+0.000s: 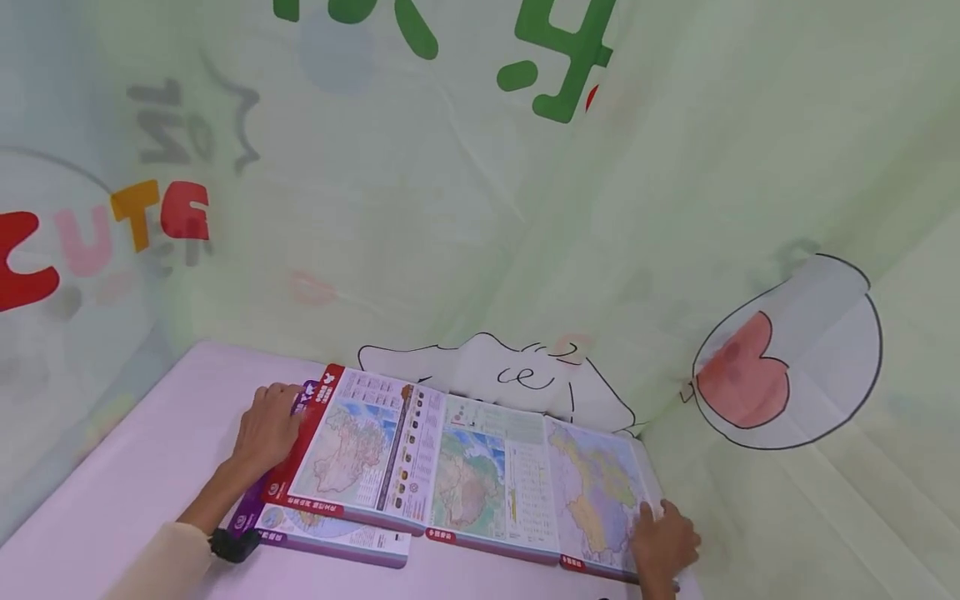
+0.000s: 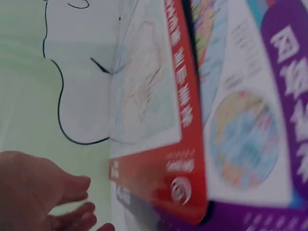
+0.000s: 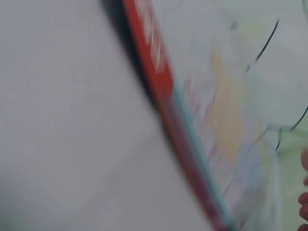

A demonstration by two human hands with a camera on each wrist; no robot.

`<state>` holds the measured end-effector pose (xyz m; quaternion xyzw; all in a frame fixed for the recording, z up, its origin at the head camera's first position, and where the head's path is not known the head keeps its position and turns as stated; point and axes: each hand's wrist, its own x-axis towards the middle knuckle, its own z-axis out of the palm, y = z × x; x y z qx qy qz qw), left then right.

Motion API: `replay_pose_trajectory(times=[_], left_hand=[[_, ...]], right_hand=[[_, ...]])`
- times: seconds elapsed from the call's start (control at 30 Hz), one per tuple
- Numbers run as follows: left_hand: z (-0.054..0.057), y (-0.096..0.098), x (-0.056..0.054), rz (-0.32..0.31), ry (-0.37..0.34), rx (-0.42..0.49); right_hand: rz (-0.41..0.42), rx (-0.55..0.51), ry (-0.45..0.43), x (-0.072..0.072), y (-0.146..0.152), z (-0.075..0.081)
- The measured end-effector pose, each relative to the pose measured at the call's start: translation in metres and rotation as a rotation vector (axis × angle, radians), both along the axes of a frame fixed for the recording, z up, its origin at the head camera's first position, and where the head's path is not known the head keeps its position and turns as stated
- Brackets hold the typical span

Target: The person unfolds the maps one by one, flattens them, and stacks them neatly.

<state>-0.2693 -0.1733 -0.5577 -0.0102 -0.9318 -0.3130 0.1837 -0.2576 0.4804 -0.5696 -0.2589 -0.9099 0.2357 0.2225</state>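
Note:
A fold-out map [image 1: 465, 467] with a red border lies spread in three panels on the pink table [image 1: 135, 475]. Its left part rests on a second map sheet with a purple border [image 1: 330, 537]. My left hand [image 1: 266, 429] rests at the red map's left edge, fingers relaxed. In the left wrist view the fingers [image 2: 72, 202] lie loose beside the red border [image 2: 185, 144], gripping nothing. My right hand [image 1: 663, 542] lies on the map's right panel near its lower right corner. The right wrist view is blurred and shows only the red edge [image 3: 159, 82] and fingertips [image 3: 303, 197].
A pale green printed cloth [image 1: 525, 233] hangs close behind and to the right of the table, and the map's far edge touches it. Bare pink tabletop shows left of the maps. A black band [image 1: 228, 543] sits on my left wrist.

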Motion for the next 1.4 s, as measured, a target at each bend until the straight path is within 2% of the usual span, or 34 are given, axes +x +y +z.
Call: replay_pose_trajectory(times=[0.1, 0.2, 0.3, 0.4, 0.5, 0.6, 0.83, 0.93, 1.1, 1.3, 1.4], left_hand=[[0.003, -0.008, -0.011, -0.038, 0.058, -0.044], [-0.002, -0.016, -0.020, -0.086, 0.047, -0.081], [-0.017, -0.022, -0.029, -0.139, 0.022, -0.132], [-0.028, -0.022, -0.035, -0.177, 0.017, -0.166], [-0.033, -0.020, -0.036, -0.175, 0.016, -0.184], [-0.036, -0.022, -0.035, -0.159, 0.014, -0.200], [-0.037, -0.025, -0.029, -0.161, 0.018, -0.191], [-0.036, -0.026, -0.021, -0.168, 0.032, -0.178], [-0.036, -0.028, -0.007, -0.176, 0.026, -0.165], [-0.031, -0.025, 0.010, -0.181, -0.009, -0.151], [-0.028, -0.021, 0.020, -0.181, -0.012, -0.148]], right_hand=[[0.230, 0.085, 0.090, 0.009, -0.034, 0.016], [0.479, 0.189, 0.132, 0.024, -0.082, 0.026], [0.668, 0.278, 0.063, 0.042, -0.127, 0.023], [0.766, 0.287, -0.075, 0.055, -0.157, 0.010], [0.795, 0.271, -0.170, 0.063, -0.169, -0.003], [0.806, 0.248, -0.187, 0.066, -0.173, -0.007], [0.811, 0.123, -0.227, 0.066, -0.179, 0.008], [0.810, 0.120, -0.224, 0.065, -0.180, 0.010], [0.815, 0.128, -0.169, 0.062, -0.179, 0.001], [0.804, 0.096, -0.207, 0.058, -0.176, -0.005], [0.806, 0.096, -0.195, 0.058, -0.175, -0.005]])
